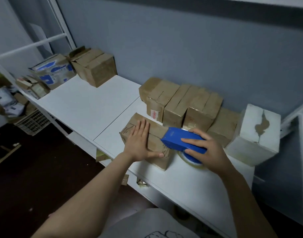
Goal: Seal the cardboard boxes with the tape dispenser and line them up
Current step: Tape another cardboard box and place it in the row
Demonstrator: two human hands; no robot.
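A small brown cardboard box [155,134] lies near the front edge of the white table [88,107]. My left hand [140,141] presses flat on its top, fingers straight, thumb along the front edge. My right hand [205,148] grips a blue tape dispenser [180,140] whose nose rests on the right end of the box top. A clear tape roll [192,160] shows under the dispenser. Behind it, several brown boxes [181,103] stand in a row against the wall.
A white box [253,134] with torn paper stands at the right end of the row. More cardboard boxes [94,67] and a blue-printed one [52,73] sit at the far left of the table. A plastic crate [32,122] stands on the floor to the left.
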